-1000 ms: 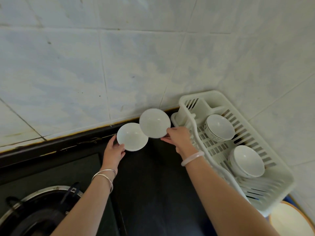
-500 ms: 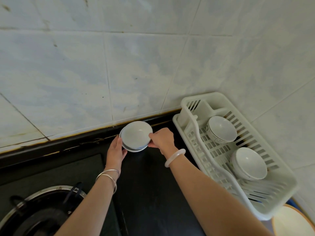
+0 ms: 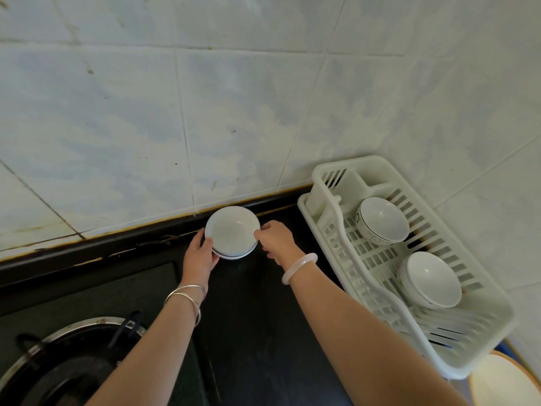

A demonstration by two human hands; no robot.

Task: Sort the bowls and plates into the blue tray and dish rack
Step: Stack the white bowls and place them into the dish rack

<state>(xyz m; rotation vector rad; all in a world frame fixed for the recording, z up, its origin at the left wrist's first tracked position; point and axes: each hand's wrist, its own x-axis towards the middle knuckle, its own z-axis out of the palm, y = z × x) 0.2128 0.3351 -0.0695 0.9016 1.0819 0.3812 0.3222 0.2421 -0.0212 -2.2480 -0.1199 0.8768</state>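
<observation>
Two small white bowls are stacked (image 3: 232, 231) on the black counter by the tiled wall. My left hand (image 3: 200, 254) grips the stack's left rim, and my right hand (image 3: 276, 240) pinches its right rim. To the right stands a white dish rack (image 3: 468, 341) holding a patterned white bowl (image 3: 382, 219) at the far end and a stack of white bowls (image 3: 429, 279) nearer me. A sliver of blue (image 3: 505, 345) shows under the rack's near corner; I cannot tell whether it is the tray.
A gas burner with a metal ring (image 3: 67, 358) sits at the lower left on the black stove top. A cream plate with an orange rim (image 3: 506, 382) lies at the bottom right corner. Tiled walls (image 3: 234, 112) close in behind and on the right.
My right hand brought its bowl leftward and set it into the bowl in my left hand. The two now sit nested, lower on the counter.
</observation>
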